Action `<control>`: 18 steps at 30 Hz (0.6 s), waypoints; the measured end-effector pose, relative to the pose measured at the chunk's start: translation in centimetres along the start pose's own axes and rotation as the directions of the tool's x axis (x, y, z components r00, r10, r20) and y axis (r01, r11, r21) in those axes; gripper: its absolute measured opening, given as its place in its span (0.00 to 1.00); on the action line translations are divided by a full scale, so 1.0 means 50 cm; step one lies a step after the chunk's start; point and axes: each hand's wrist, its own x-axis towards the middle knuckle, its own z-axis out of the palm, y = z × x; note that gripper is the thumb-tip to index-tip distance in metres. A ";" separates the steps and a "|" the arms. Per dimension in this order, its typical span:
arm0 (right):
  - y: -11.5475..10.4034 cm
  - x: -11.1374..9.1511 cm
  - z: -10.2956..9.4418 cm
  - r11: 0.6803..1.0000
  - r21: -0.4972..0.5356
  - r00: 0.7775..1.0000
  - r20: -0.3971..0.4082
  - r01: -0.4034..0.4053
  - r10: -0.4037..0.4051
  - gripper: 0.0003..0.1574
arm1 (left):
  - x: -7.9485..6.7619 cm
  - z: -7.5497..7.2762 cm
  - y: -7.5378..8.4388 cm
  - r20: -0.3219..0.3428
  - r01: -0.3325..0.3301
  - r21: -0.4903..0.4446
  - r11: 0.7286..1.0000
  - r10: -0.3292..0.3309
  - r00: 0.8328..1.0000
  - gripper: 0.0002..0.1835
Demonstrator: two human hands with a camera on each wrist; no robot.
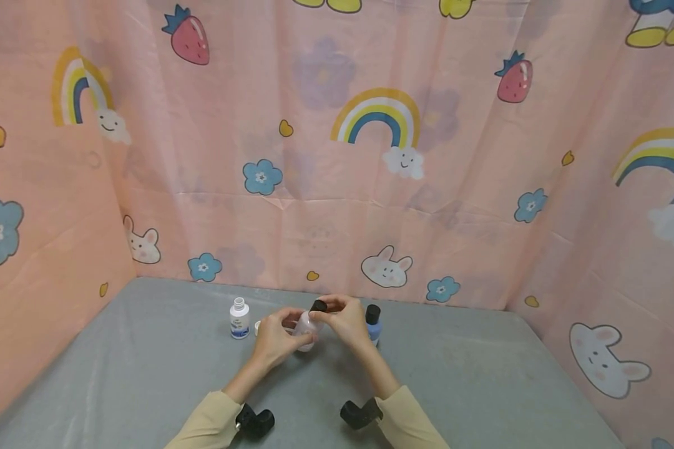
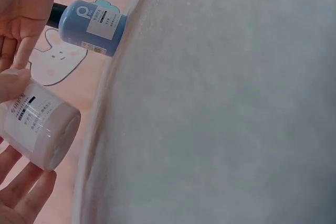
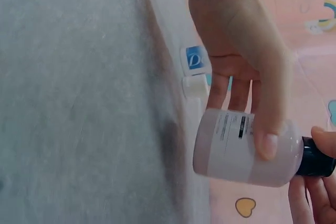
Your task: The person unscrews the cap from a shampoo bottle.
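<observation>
One left hand [image 1: 273,340] is holding a tilted pink bottle [image 3: 226,153] in a curled grip over the gray table [image 1: 460,386] near me, apparently bracing it because the right hand [image 1: 346,321] is pinching the black cap [image 3: 314,162] at its top.

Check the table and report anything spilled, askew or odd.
Only the small white bottle with blue label print stands out: its neck looks uncapped, and a round white cap, probably its own, sits beside it. No spill shows.

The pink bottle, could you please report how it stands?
Left hand grips pink bottle. Right hand pinches black cap. Bottle tilted, cap on. Nothing seen in the way.
</observation>
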 end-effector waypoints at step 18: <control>0.005 0.001 -0.011 0.999 0.036 0.989 0.147 0.030 -0.035 0.20 | -0.002 -0.012 -0.005 0.152 0.010 -0.033 0.999 -0.005 0.988 0.26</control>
